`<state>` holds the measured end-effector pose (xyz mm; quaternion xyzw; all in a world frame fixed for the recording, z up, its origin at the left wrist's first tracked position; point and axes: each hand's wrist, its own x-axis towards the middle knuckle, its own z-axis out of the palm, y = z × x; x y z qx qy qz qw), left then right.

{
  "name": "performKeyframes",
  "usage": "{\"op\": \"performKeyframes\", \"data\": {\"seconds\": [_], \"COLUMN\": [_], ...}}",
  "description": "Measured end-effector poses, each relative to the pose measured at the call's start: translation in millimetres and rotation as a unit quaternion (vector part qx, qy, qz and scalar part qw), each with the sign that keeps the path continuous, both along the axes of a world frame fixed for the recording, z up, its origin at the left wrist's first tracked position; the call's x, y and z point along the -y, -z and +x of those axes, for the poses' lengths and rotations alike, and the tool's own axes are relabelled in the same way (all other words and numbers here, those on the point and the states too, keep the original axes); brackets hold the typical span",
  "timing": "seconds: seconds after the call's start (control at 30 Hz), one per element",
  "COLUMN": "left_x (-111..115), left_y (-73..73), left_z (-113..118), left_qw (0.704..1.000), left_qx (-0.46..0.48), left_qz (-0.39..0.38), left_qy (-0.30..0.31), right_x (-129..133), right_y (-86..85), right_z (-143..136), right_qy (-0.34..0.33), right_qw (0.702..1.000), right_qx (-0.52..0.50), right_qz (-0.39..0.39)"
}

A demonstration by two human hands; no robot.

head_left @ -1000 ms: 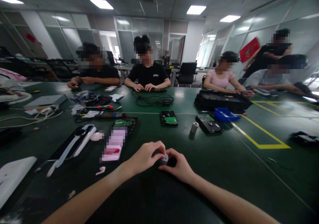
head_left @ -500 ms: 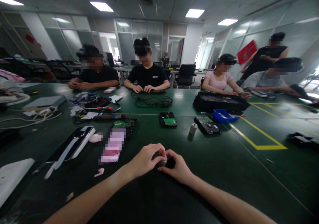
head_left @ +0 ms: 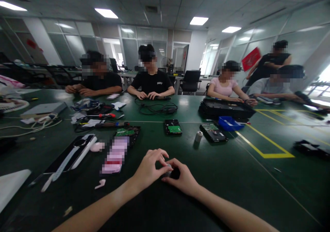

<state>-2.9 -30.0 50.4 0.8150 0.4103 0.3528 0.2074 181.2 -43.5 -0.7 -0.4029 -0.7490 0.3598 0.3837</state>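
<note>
Lower centre: small metal cylinder (head_left: 168,169), upright at the table as far as visible, mostly hidden by fingers. Right hand (head_left: 184,178) has thumb and index curled round its side, gripping it. Left hand (head_left: 151,168) comes in from the left, thumb over the cylinder's top, fingers arched above; can't tell if they're closed on anything.

Green table (head_left: 232,177) underneath. Lower left: corner of a white device (head_left: 11,187), pink earbud (head_left: 100,184) lying loose. Above those, watch (head_left: 79,141) with pale strap laid over a black-and-white slab (head_left: 85,151), pink round case (head_left: 96,147) beside it. Phone (head_left: 116,154), screen lit, overlaps a green-board drive (head_left: 134,132).

Mid frame: black drive (head_left: 173,126) with green board, centre. Right of it, second cylinder (head_left: 198,136), upright, just beside another drive (head_left: 213,132). Yellow tape outline (head_left: 278,155) on the table at right.

Further: red-handled screwdriver (head_left: 109,116) left, grey box (head_left: 43,109) far left, coiled black cable (head_left: 157,107) centre, blue tray (head_left: 230,123) in front of black case (head_left: 227,109) right.

Far side: four people seated, centre one in a black shirt (head_left: 151,84), one in a pink shirt (head_left: 223,87). Fifth stands upper right, near red poster (head_left: 251,59). Black chair (head_left: 190,81) behind the table.
</note>
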Motion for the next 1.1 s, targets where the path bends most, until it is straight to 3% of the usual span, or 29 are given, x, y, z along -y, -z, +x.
{"op": "performKeyframes", "data": {"seconds": [0.37, 0.57, 0.67, 0.8, 0.93, 1.1], "left_x": [-0.2, -13.7, -26.1, -39.3, -44.9, -45.4], "left_y": [-1.1, -30.8, -40.2, -25.2, -6.5, -5.4], "left_z": [-0.6, -22.6, -45.1, -62.8, -61.6, -58.6], "left_qw": [0.998, 0.999, 0.986, 0.970, 0.959, 0.951], "left_qx": [0.012, 0.012, -0.074, -0.134, -0.168, -0.197], "left_qz": [-0.020, -0.033, -0.140, -0.197, -0.219, -0.233], "left_qy": [0.051, 0.034, 0.047, 0.054, 0.056, 0.045], "right_x": [-0.2, -1.4, -1.4, -0.3, -0.2, -0.9], "right_y": [1.7, 1.5, -0.1, -2.4, -2.9, -3.5], "right_z": [0.2, 1.2, 1.7, 1.7, 1.5, 1.4], "right_qy": [0.003, -0.005, -0.011, -0.012, -0.011, -0.013], "right_qw": [1.000, 1.000, 1.000, 1.000, 1.000, 1.000], "right_qx": [0.004, 0.004, 0.001, -0.001, 0.001, 0.003], "right_qz": [0.000, -0.011, -0.017, -0.019, -0.019, -0.020]}}
